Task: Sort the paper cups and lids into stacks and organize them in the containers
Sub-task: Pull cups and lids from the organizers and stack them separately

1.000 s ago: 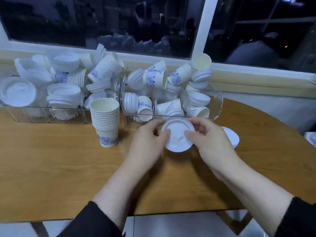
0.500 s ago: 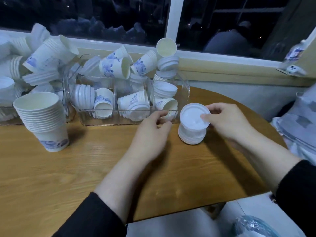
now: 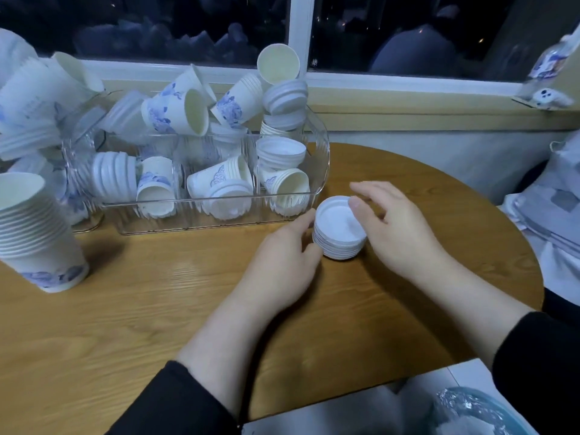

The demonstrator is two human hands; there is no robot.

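A short stack of white lids [image 3: 340, 233] stands on the wooden table [image 3: 157, 309], just in front of the clear container [image 3: 324, 158]. My left hand [image 3: 282, 255] rests on the table with its fingertips touching the stack's left side. My right hand [image 3: 398, 227] lies over the stack's right edge, thumb resting on the top lid, its other fingers spread loosely. A tall stack of nested paper cups [image 3: 37, 233] with a blue print stands at the left. The container holds jumbled cups and lid stacks.
A second heap of cups and lids [image 3: 28, 114] fills the far left by the window sill. Bedding or cloth [image 3: 552, 215] lies off the table's right edge. A foil-covered bowl [image 3: 470, 412] sits low at the bottom right.
The lid held by both hands a second ago now tops the stack at the right. My left hand has come up against the stack. The view swung right.
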